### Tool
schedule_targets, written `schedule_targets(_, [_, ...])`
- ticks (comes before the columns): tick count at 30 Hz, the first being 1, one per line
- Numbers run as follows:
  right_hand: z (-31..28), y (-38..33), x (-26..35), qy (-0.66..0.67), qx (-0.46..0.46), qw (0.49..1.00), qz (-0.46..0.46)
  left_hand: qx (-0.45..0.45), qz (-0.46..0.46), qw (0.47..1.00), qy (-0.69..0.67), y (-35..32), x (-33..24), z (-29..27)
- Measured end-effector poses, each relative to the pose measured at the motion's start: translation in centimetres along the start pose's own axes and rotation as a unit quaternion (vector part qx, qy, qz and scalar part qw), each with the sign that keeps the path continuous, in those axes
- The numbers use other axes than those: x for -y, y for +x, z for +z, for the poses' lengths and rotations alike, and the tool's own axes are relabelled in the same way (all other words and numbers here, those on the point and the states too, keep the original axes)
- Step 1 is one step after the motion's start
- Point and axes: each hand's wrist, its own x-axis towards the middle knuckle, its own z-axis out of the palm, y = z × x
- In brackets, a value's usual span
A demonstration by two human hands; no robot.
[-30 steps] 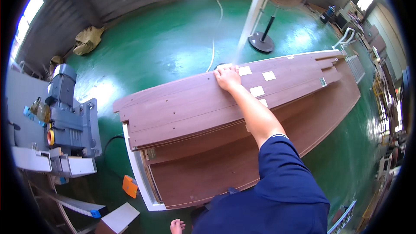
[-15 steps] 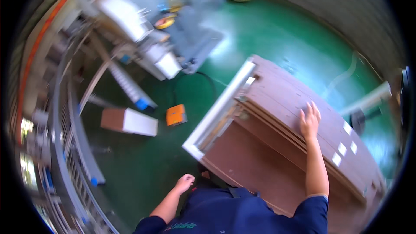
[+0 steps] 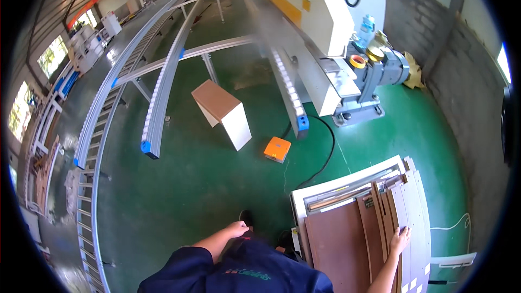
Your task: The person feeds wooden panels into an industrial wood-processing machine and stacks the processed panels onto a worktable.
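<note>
A stack of brown boards (image 3: 411,205) leans and lies at the lower right, with small white stickers near its front end. My right hand (image 3: 400,240) is on this stack, its fingers bent over the edge of a brown board. Beside my waist, my left hand (image 3: 237,229) hangs with its fingers curled in, and nothing shows in it. A wide brown panel (image 3: 335,239) lies between my body and the stacked boards. White frame pieces (image 3: 347,176) run along the far end of the pile.
Ahead on the green floor are an orange foot pedal box (image 3: 277,149) with a black cable and a white-and-brown angled panel piece (image 3: 221,103). Metal roller rails (image 3: 163,97) stretch away on the left. A large machine (image 3: 325,16) stands ahead right, before a grey wall (image 3: 472,76).
My view has swung up and left, bringing the rails and machine into full sight. My right hand has gone from lying spread on the boards to bending round an edge. The left stays curled.
</note>
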Motion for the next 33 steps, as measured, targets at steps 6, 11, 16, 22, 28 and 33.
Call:
schedule_targets(6, [1.6,-2.1,12.4,0.160,0.060,0.977,-0.128,-0.071,-0.014,0.994,-0.086,1.5,5.0,-5.5])
schedule_targets(11, [4.2,-9.7,25.5,0.235,0.180,0.940,-0.170,-0.094,-0.039,0.989,-0.108,3.5,8.0,-9.3])
schedule_targets(16, [6.4,-16.8,36.3,0.228,0.303,0.876,-0.298,-0.135,-0.046,0.977,-0.161,2.2,13.5,-12.7])
schedule_targets(22, [8.2,-18.4,38.4,0.162,0.240,0.924,-0.248,-0.084,-0.111,0.974,-0.180,2.0,20.2,-14.8])
schedule_targets(28, [10.7,-19.8,34.1,0.046,0.314,0.940,-0.128,-0.089,-0.121,0.983,-0.108,2.7,22.6,-16.3])
schedule_targets(33, [13.3,-22.4,32.5,-0.025,0.356,0.926,-0.123,-0.216,-0.059,0.842,-0.490,1.0,17.2,-20.0])
